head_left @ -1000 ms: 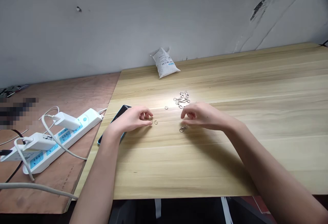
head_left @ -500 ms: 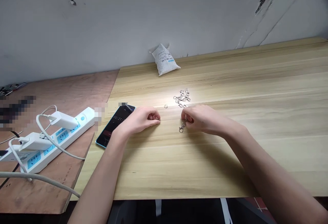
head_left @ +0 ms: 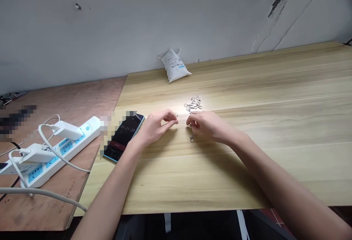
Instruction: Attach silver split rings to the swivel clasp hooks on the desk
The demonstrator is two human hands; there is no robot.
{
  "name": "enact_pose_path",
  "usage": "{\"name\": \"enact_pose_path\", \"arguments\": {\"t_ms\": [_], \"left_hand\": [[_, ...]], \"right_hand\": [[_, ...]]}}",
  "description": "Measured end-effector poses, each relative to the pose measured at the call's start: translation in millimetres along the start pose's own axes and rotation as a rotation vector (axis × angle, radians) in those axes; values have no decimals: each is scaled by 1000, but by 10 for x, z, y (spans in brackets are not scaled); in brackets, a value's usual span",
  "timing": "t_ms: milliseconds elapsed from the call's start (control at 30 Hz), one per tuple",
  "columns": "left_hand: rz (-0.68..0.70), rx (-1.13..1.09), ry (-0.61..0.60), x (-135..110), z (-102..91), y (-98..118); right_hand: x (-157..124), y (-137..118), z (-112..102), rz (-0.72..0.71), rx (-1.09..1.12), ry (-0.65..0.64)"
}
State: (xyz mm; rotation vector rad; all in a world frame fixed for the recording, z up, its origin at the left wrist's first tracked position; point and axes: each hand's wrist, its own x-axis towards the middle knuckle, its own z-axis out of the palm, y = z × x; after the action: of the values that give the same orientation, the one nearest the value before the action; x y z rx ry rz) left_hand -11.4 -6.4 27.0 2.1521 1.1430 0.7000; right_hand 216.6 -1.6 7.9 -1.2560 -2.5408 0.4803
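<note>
On the pale wooden bench (head_left: 170, 185), two bare hands are working near each other, just in front of a small cluster of metal clasps (head_left: 194, 106). The left hand (head_left: 156, 127) is bending its index finger and thumb toward each other, the tips close together; whether anything is sitting between them cannot be told. A thin metal ring (head_left: 176, 114) is lying just beyond these tips. The right hand (head_left: 210, 126) is curling its fingers inward, and a single metal clasp (head_left: 192, 137) is showing just below them; whether they are gripping it cannot be told either. The cluster is lying beyond the right hand, its pieces crowding together. Beside the left hand, a phone (head_left: 125, 137) is lying face up and displaying 00:21:29. Farther back, a white packet (head_left: 176, 67) with a printed label is resting near the grey wall (head_left: 165, 13). To the left, a white power strip (head_left: 92, 124) is lying on a reddish-brown board (head_left: 104, 95), carrying white chargers (head_left: 70, 129).
</note>
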Motion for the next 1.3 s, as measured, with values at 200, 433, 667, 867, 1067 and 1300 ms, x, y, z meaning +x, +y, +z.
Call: {"name": "enact_pose_path", "arguments": {"t_ms": [200,433,667,867,1067,1300], "left_hand": [[-43,-47,57,-1,51,-36],[-68,-86,116,10,56,-96],[-74,-121,138,14,80,-63],[-123,-137,163,18,77,-61],[-129,-150,186,13,51,-50],[-104,-162,137,18,86,2]], "right_hand": [[48,-30,11,25,255,191],[99,-84,81,87,543,360],[143,-107,153,120,870,369],[137,-91,140,136,915,345],[127,-108,109,149,925,328],[131,-90,139,133,934,340]]}}
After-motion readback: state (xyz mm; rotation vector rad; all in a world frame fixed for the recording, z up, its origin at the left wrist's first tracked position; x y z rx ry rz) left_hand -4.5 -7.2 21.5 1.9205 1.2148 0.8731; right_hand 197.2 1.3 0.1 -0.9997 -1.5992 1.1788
